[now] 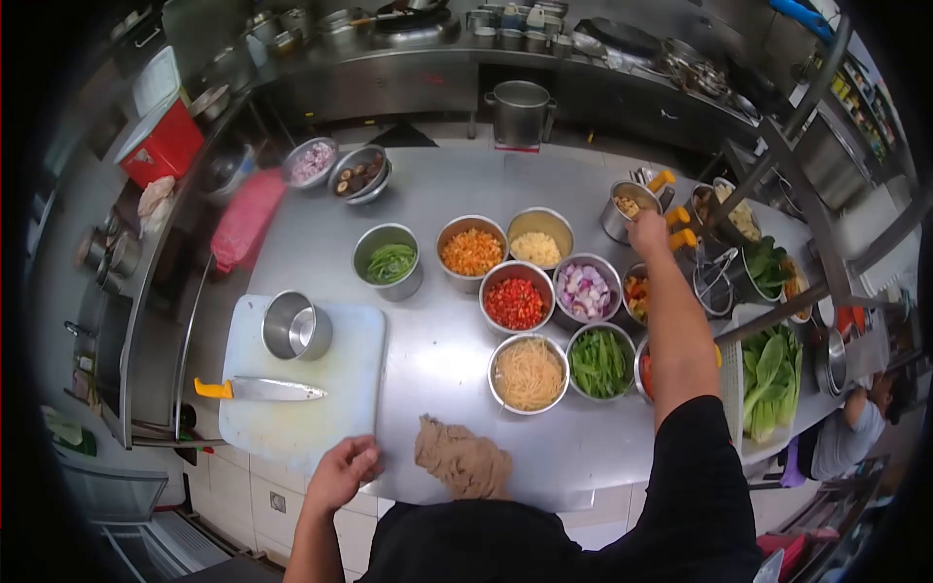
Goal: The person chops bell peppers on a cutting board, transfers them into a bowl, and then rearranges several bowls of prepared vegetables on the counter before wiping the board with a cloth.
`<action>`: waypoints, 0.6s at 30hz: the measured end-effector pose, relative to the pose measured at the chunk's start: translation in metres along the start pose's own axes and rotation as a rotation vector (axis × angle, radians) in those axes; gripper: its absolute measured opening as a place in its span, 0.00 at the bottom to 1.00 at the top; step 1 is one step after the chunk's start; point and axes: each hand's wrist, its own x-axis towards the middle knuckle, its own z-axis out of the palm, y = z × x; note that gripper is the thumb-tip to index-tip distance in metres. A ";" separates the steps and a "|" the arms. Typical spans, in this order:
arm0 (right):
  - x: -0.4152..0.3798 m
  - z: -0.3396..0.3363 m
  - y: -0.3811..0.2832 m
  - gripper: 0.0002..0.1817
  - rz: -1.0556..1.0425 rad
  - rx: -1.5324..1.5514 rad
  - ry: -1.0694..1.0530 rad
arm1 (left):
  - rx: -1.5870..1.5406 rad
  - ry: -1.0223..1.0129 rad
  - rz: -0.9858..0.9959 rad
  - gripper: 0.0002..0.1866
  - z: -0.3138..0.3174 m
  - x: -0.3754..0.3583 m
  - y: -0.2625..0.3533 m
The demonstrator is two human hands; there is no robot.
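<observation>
My right hand (649, 231) reaches across the table and has its fingers closed at the rim of a metal container (616, 220) holding small pale-brown pieces. Its fingertips are partly hidden. Loosely curled, with nothing visible in it, my left hand (347, 470) hovers by the lower right corner of a pale blue cutting board (355, 389). On the board are an empty metal pot (294, 325) and a yellow-handled knife (262, 389). A crumpled brown cloth (465, 460) lies right of my left hand.
Several metal containers hold chopped carrot (472, 253), red chilies (514, 303), onion (586, 290), pale shreds (529, 374) and cut greens (600, 362). Leafy greens (768, 379) fill a basket at right, below metal rack bars (824, 194). Another person (850, 428) is at far right.
</observation>
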 end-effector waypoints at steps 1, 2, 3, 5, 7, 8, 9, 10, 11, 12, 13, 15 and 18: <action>0.017 0.016 0.010 0.12 -0.018 -0.034 -0.022 | -0.036 0.009 -0.022 0.28 0.003 -0.002 -0.005; 0.031 0.020 0.026 0.11 -0.022 -0.074 -0.035 | -0.052 0.023 -0.027 0.28 0.005 -0.003 -0.012; 0.033 0.018 0.029 0.11 -0.032 -0.085 0.005 | -0.062 0.020 -0.023 0.28 0.004 0.000 -0.018; 0.037 0.018 0.023 0.14 0.026 -0.020 -0.012 | -0.058 -0.002 -0.012 0.27 0.014 0.009 -0.016; 0.021 -0.014 0.006 0.17 -0.108 0.021 0.020 | -0.041 -0.002 -0.005 0.27 0.019 0.013 -0.007; 0.013 -0.030 -0.003 0.19 -0.173 0.034 0.091 | -0.028 -0.016 0.016 0.26 0.019 0.018 -0.004; -0.005 -0.062 -0.025 0.19 -0.153 0.064 0.106 | -0.020 -0.027 0.036 0.25 0.020 0.022 -0.003; -0.028 -0.102 -0.045 0.20 -0.141 0.092 0.122 | -0.018 -0.036 0.057 0.25 0.022 0.027 -0.001; -0.049 -0.133 -0.054 0.21 -0.221 0.074 0.230 | -0.013 -0.051 0.057 0.25 0.023 0.030 0.001; -0.068 -0.162 -0.062 0.22 -0.301 0.055 0.329 | 0.002 -0.069 0.073 0.26 0.024 0.035 0.003; -0.084 -0.197 -0.067 0.23 -0.351 0.014 0.504 | 0.018 -0.085 0.084 0.26 0.024 0.039 0.004; -0.106 -0.265 -0.063 0.26 -0.396 -0.109 0.865 | 0.053 -0.116 0.102 0.26 0.027 0.040 0.009; -0.089 -0.338 -0.022 0.32 -0.274 -0.371 1.090 | 0.082 -0.137 0.101 0.27 0.034 0.039 0.020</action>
